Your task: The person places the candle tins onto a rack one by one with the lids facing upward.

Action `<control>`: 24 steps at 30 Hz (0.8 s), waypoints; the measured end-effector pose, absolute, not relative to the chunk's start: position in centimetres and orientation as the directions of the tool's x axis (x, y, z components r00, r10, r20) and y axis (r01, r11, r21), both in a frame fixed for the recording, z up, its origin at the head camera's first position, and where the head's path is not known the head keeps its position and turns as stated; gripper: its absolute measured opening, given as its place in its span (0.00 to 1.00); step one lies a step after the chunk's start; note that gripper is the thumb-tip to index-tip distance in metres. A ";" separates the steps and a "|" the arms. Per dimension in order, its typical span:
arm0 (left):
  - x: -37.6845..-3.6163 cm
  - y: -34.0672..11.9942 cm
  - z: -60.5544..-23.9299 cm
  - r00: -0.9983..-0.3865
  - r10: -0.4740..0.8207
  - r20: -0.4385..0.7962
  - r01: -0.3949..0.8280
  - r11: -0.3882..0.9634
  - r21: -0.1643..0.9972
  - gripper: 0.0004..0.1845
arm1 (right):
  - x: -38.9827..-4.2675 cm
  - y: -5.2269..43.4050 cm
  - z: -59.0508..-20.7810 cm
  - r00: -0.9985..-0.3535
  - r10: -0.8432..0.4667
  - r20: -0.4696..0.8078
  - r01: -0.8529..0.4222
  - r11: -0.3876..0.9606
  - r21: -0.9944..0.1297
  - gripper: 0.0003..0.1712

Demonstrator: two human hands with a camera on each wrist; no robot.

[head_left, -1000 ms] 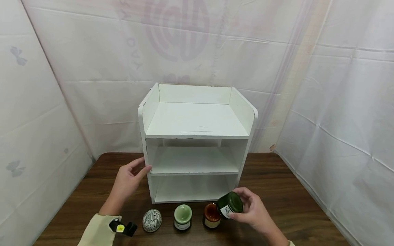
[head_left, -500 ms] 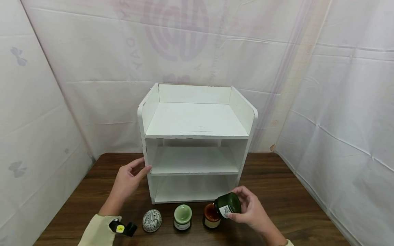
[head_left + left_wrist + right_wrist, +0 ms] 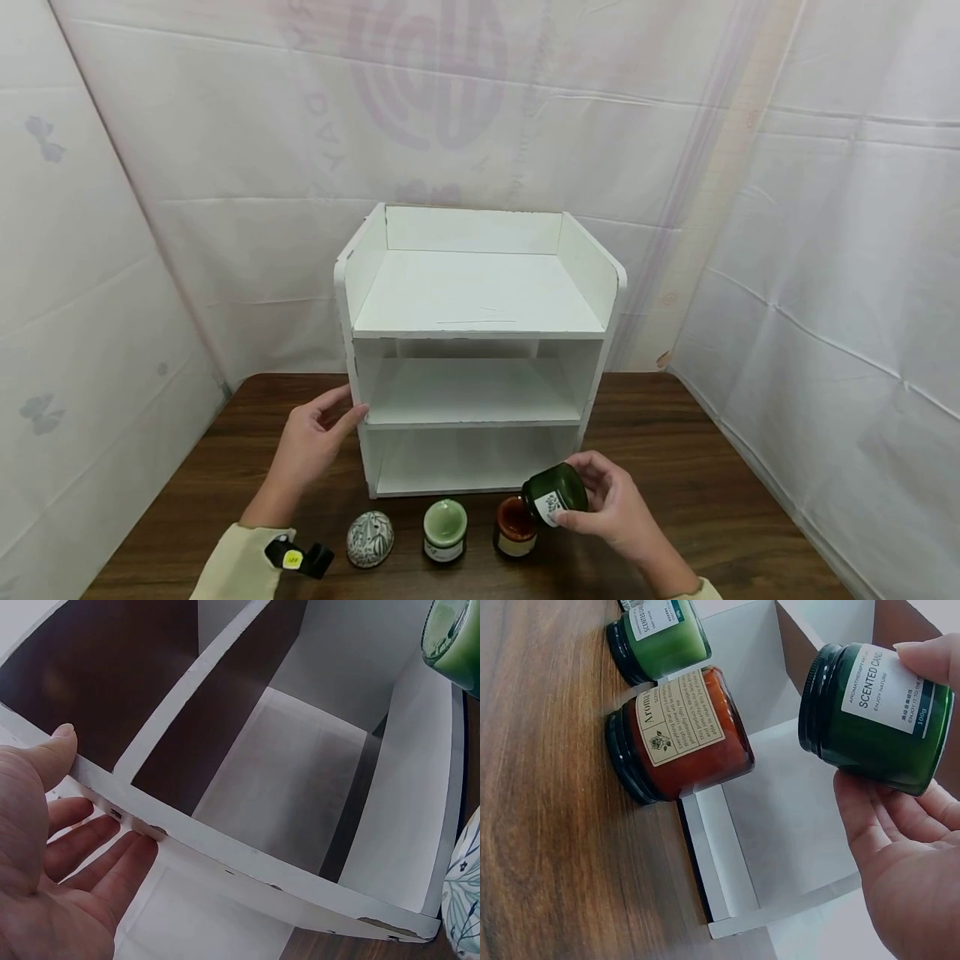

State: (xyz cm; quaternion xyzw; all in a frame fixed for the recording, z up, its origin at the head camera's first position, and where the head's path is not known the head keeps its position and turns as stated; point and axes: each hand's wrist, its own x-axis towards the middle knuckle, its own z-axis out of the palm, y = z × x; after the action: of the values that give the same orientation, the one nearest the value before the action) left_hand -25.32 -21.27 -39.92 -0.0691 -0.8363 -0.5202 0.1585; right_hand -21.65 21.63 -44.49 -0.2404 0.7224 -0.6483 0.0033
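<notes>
In front of the shelf (image 3: 477, 350), head view: the right hand (image 3: 611, 508) is holding the dark green jar (image 3: 556, 495) off the table (image 3: 675, 467), tilted, its long axis leaning up and toward the shelf's lower opening. Fingers are wrapping round the far side, thumb pressing near the label. The jar is hanging just above and beside the orange jar (image 3: 515, 527), close to touching; the bottom shelf mouth is lying directly beyond it. The light green jar (image 3: 445, 529) and a patterned egg (image 3: 371, 538) are standing further left in the same row. The left hand (image 3: 313, 440) is well apart from the jar, steadying the shelf's left wall.

Left wrist view: the left hand (image 3: 52, 855) is lying flat against the side panel, fingers (image 3: 97, 851) straight, thumb hooking the front edge; gripping nothing.

Right wrist view: the right hand (image 3: 904, 847) is cradling the dark green jar (image 3: 874, 716), fingers underneath, thumb on the label. The orange jar (image 3: 682, 735) is sitting beside it, apart here, with the white shelf (image 3: 780, 810) under and beyond both.
</notes>
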 end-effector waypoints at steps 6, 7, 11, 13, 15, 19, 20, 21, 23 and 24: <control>-25.3 -21.3 -39.9 -0.941 -0.053 0.335 0.275 0.459 0.845 0.29 | -21.7 21.7 -44.3 -0.882 -0.364 0.299 -0.331 0.029 -0.943 0.32; -25.3 -21.2 -39.9 -0.941 -0.053 0.334 0.273 0.460 0.845 0.29 | -21.7 21.6 -44.3 -0.881 -0.367 0.299 -0.331 0.026 -0.943 0.33; -25.2 -21.2 -39.9 -0.945 -0.050 0.324 0.265 0.462 0.846 0.30 | -21.8 21.6 -44.3 -0.876 -0.382 0.296 -0.323 0.009 -0.946 0.33; -25.2 -21.2 -39.9 -0.946 -0.049 0.320 0.262 0.466 0.845 0.30 | -21.9 21.5 -44.3 -0.874 -0.387 0.293 -0.318 0.001 -0.948 0.33; -25.2 -21.2 -39.9 -0.947 -0.048 0.319 0.260 0.470 0.843 0.30 | -21.9 21.4 -44.4 -0.875 -0.389 0.288 -0.312 -0.003 -0.950 0.33; -25.2 -21.3 -39.9 -0.946 -0.047 0.322 0.262 0.475 0.840 0.30 | -21.9 21.1 -44.4 -0.883 -0.378 0.279 -0.300 -0.002 -0.954 0.35; -25.2 -21.3 -39.9 -0.946 -0.046 0.322 0.262 0.475 0.840 0.30 | -22.0 21.1 -44.4 -0.885 -0.374 0.278 -0.299 0.000 -0.954 0.35; -25.2 -21.3 -39.9 -0.946 -0.047 0.321 0.262 0.475 0.840 0.30 | -21.9 21.0 -44.4 -0.887 -0.369 0.276 -0.298 0.001 -0.955 0.36; -25.2 -21.3 -39.9 -0.946 -0.046 0.320 0.261 0.476 0.840 0.30 | -21.9 21.0 -44.4 -0.889 -0.365 0.276 -0.297 0.000 -0.955 0.37; -25.2 -21.3 -40.0 -0.947 -0.046 0.319 0.260 0.476 0.840 0.30 | -22.0 21.0 -44.5 -0.888 -0.366 0.278 -0.298 -0.002 -0.955 0.38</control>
State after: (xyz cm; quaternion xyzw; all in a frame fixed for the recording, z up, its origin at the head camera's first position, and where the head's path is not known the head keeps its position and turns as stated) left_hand -25.25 -21.29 -39.96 -0.0633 -0.8459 -0.5077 0.1506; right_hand -21.95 20.97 -44.46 -0.2350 0.7059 -0.6677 0.0256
